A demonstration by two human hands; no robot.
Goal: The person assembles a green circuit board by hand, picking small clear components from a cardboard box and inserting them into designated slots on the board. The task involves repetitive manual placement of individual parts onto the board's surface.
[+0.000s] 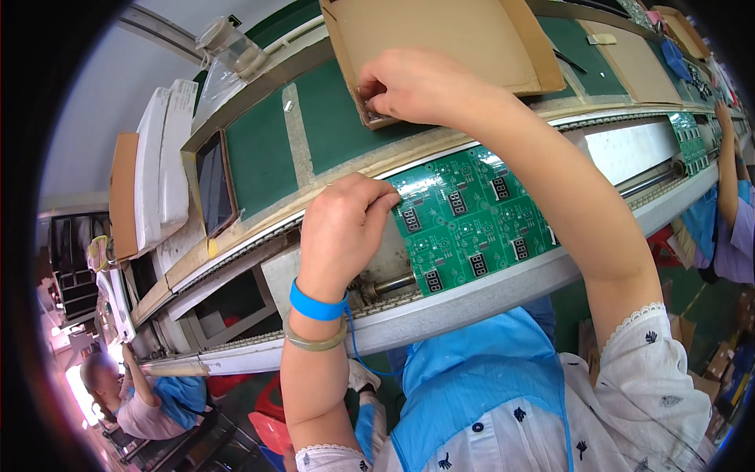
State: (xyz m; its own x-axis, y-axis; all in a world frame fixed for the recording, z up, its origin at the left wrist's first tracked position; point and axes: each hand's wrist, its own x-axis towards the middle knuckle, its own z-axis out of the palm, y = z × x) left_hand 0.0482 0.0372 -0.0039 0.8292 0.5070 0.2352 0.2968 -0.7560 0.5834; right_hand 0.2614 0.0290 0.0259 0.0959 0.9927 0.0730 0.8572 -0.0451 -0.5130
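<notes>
A green circuit board panel [480, 224] with several black digit displays lies across the conveyor rails in front of me. My left hand [342, 224], wearing a blue wrist strap and a bangle, is closed with thumb and forefinger pinched at the panel's upper left corner. What lies between those fingertips is hidden. Reaching past the panel, my right hand [417, 85] dips into the near left corner of a shallow cardboard box [448, 31]. Its fingers are curled together, and small bits show beneath them, too little to name.
Chain conveyor rails [354, 315] run left to right. Behind them is a green-topped bench [263, 149] with a dark framed panel [215, 185], a clear jug [232, 47] and white foam sheets [165, 161]. Another panel [689, 141] sits farther right, near a co-worker's arm [727, 161]. Another person sits lower left.
</notes>
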